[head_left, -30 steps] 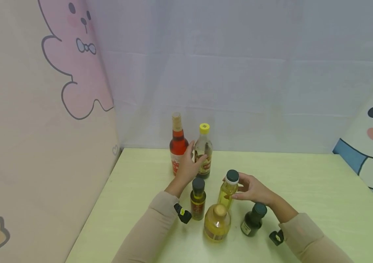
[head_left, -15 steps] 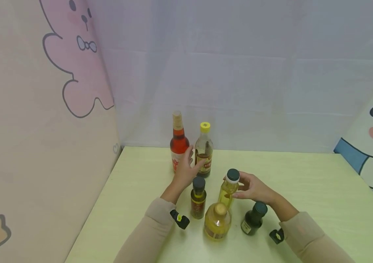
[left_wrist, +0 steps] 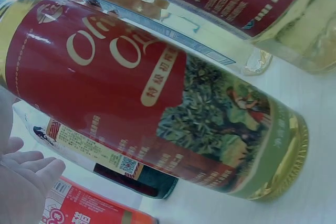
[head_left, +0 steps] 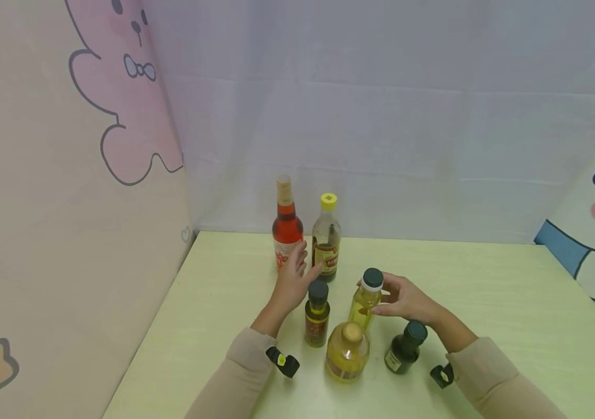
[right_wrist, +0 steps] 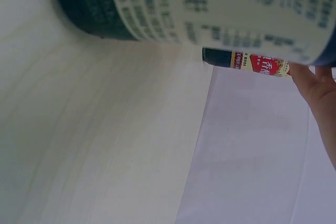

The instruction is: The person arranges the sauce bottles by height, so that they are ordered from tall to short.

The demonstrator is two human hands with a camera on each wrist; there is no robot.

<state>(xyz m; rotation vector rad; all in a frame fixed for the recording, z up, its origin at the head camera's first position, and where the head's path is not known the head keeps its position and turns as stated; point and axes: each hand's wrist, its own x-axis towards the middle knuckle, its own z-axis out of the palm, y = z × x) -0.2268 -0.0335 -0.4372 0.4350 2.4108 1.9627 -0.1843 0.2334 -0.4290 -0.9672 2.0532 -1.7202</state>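
Note:
My left hand [head_left: 305,265] hovers open with relaxed fingers just in front of a red bottle [head_left: 287,224] and a yellow-capped bottle [head_left: 326,241] at the back; whether it touches them I cannot tell. In the left wrist view its fingers [left_wrist: 26,174] show beside a small olive-oil bottle [left_wrist: 147,108] with a red label. That small dark-capped bottle [head_left: 317,314] stands just below the hand. My right hand [head_left: 381,298] grips a pale yellow bottle [head_left: 364,302] with a dark cap, upright on the table.
A round yellow bottle [head_left: 347,352] with a cork stands nearest me. A dark green bottle [head_left: 404,348] stands under my right wrist and fills the right wrist view [right_wrist: 210,9]. The pale green table [head_left: 486,302] meets cloth walls at the back and left.
My left hand has drawn back toward me from the yellow-capped bottle, which stays in place. The right hand keeps its grip on the pale yellow bottle.

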